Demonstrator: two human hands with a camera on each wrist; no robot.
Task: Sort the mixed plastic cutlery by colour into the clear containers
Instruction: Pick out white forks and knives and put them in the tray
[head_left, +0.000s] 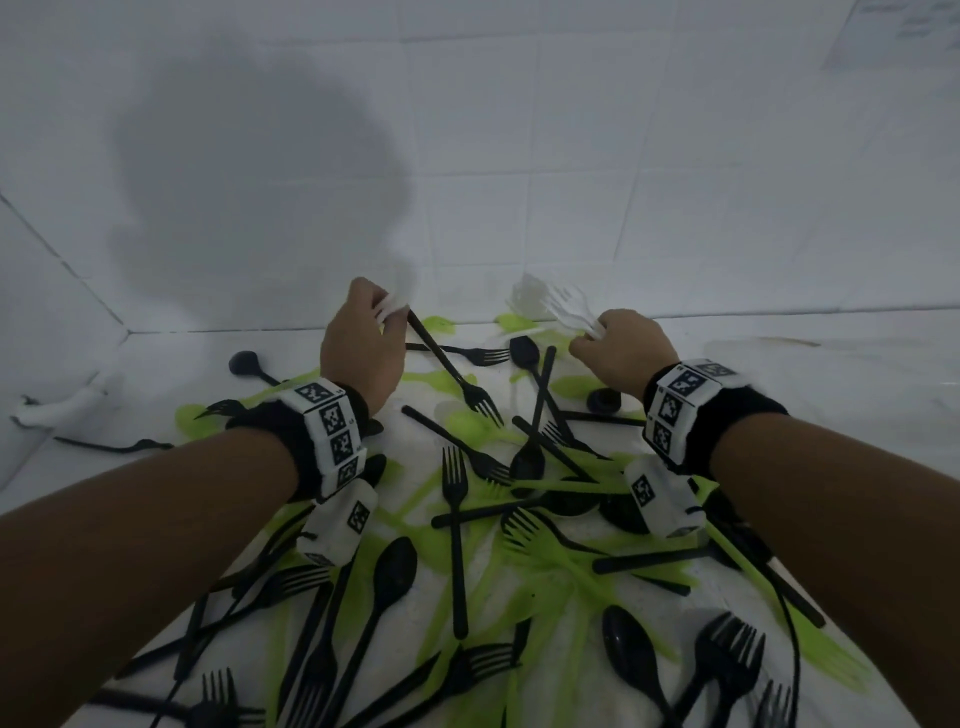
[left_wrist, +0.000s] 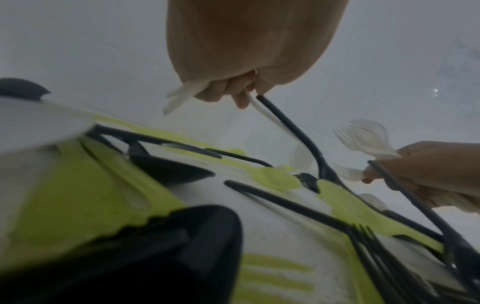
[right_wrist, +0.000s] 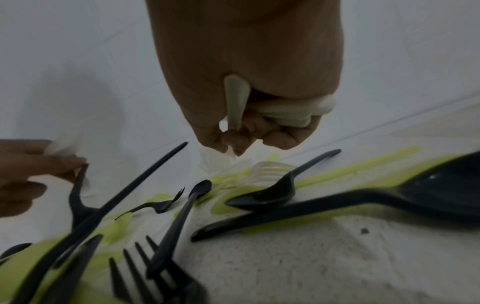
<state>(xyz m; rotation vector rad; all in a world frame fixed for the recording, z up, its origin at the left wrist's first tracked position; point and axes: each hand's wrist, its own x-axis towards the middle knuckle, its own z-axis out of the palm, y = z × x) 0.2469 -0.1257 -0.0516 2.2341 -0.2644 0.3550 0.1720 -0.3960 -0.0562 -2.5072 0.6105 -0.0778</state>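
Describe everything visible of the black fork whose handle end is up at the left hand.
The black fork is a slim, matte, plastic-looking piece with a long straight handle, tilted. Its handle end is up at the left hand, beside the white cutlery that hand grips; whether the fingers actually pinch the fork is unclear. Its tines point down toward the person, resting among green cutlery on the white surface.

black forks and spoons (head_left: 457, 525) and green cutlery (head_left: 550, 551) lie crisscrossed across the white surface (head_left: 831, 395), blocking any flat approach. bare surface lies open at far right; tiled walls (head_left: 571, 156) close off the back and left.
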